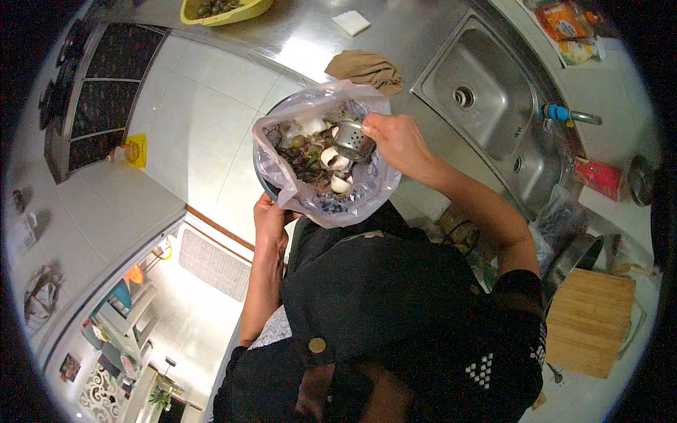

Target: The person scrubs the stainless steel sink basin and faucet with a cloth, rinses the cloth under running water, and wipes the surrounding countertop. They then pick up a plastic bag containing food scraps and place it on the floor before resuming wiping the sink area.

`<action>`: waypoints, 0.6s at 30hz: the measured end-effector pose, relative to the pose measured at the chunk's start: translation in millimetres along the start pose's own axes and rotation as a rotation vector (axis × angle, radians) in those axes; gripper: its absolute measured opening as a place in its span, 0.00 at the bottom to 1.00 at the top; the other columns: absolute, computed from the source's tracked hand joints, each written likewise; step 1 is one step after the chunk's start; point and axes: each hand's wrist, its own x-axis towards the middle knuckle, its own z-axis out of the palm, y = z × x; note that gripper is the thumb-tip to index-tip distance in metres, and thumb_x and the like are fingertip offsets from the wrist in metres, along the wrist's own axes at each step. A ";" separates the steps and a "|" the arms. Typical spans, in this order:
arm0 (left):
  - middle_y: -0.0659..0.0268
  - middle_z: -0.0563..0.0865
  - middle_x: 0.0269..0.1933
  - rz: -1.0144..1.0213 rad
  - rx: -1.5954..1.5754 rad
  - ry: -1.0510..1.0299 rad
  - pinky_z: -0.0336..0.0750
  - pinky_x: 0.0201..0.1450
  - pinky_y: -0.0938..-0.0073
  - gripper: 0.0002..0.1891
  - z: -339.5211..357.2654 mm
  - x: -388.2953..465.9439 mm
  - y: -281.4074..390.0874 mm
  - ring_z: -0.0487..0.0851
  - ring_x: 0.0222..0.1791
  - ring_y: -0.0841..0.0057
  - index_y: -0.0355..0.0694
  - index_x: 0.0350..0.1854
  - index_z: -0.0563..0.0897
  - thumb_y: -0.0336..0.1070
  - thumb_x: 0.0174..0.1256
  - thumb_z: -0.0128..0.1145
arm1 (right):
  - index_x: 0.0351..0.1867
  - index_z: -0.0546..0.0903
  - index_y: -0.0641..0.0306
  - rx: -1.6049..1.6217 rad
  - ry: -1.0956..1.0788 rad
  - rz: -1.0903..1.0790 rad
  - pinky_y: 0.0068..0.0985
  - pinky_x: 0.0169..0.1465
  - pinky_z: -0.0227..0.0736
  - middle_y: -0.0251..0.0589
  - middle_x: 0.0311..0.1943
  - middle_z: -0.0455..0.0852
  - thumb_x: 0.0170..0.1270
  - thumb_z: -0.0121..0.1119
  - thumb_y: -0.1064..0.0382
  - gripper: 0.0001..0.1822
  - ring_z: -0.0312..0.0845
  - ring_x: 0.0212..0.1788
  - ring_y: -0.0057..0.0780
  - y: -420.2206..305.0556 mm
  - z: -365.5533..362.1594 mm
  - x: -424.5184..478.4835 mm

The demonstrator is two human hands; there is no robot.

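My left hand [270,218] grips the near left rim of a round bin, lined with a translucent plastic bag [288,182]. Dark food scraps [304,164] and pieces of white eggshell [341,183] lie inside it. Over the bag's right side, my right hand [398,143] holds a perforated metal sink strainer [353,141] by its edge. The strainer is tilted above the scraps; whether anything is in it cannot be seen. Most of the bin's outer wall is hidden by the bag.
A brown cloth [365,70] lies on the steel counter's edge [296,45], beyond the bin. To the right is a double steel sink [486,79] with a faucet [571,113]. A yellow basket [227,18] stands at the top. A wooden cutting board [589,322] is at lower right.
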 end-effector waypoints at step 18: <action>0.67 0.83 0.32 0.096 -0.136 -0.016 0.75 0.31 0.80 0.07 -13.5 5.7 -17.0 0.80 0.27 0.82 0.34 0.37 0.80 0.26 0.56 0.56 | 0.31 0.81 0.65 0.120 -0.291 0.325 0.24 0.39 0.70 0.36 0.33 0.84 0.61 0.52 0.61 0.10 0.77 0.33 0.23 -21.1 -7.3 29.8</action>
